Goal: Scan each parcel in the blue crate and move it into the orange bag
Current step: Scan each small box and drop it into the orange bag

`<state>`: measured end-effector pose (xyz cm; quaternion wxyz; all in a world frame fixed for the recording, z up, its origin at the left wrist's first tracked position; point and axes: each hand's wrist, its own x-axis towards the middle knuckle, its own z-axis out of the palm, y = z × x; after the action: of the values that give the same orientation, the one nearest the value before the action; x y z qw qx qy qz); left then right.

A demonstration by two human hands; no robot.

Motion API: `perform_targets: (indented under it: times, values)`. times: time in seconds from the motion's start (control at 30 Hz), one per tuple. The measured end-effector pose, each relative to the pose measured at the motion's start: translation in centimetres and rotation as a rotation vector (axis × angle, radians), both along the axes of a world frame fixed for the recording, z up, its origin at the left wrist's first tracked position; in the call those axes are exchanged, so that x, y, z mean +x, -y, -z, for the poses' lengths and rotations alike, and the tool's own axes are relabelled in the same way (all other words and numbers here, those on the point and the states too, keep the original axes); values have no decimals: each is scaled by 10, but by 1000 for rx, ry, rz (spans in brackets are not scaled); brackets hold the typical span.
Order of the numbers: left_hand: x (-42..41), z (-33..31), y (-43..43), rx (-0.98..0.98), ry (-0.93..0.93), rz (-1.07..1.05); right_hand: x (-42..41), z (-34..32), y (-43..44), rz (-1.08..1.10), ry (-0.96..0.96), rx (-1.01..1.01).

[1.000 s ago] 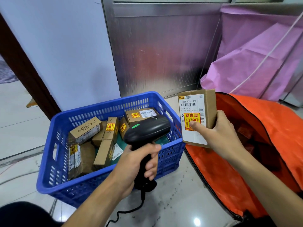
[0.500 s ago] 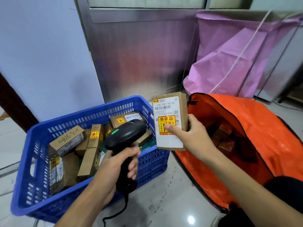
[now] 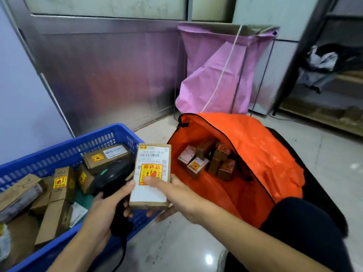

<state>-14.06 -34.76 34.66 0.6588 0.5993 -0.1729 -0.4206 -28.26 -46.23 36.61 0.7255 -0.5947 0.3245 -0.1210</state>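
Between the blue crate and the orange bag, low over the pale floor, I held one brown parcel upright with its white label facing me. My right hand gripped it near its lower end, thumb pressed flat on the yellow and red sticker and fingers curled round behind and under it. My left hand was wrapped tight round the grip of the black scanner, whose head sat right at the parcel's left edge; whether the two touched I could not tell. Its cable hung down from the grip. More brown boxes lay jumbled in the crate on my left, several with the same sticker. On my right the bag gaped open on the floor, a small heap of parcels already lying inside it. Behind it a purple sack hung on a wire frame against the metal wall.
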Motion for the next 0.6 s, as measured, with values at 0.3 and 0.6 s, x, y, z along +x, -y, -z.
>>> perform_targets:
  times: [0.3,0.6]
  values:
    - [-21,64,103,122,22,159,-27,95,79,536,-87,198]
    - [-40,143,172,258,-52,200,-60,187,153,799,-201,322]
